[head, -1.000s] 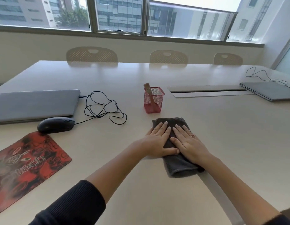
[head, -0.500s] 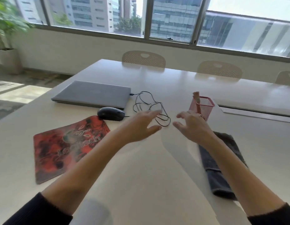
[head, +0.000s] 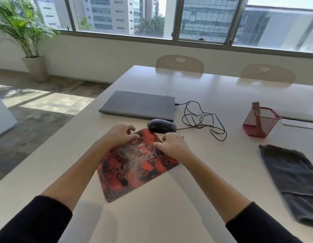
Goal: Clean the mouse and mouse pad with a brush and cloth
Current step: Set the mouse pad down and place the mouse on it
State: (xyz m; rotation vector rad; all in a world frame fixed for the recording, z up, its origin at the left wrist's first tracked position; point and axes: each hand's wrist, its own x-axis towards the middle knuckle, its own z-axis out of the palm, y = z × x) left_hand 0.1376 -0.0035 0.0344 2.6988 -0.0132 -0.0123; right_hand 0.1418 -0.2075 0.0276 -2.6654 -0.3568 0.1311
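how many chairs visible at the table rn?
2. One chair is at the table's far edge, beyond the closed laptop; the other chair is further right along the same edge. More may sit outside the frame to the right.

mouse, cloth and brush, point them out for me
mouse (head: 161, 125), head view, top of its dark shell
cloth (head: 296, 179), head view, middle of the grey fabric
brush (head: 255, 106), head view, its end sticking out of the red mesh holder
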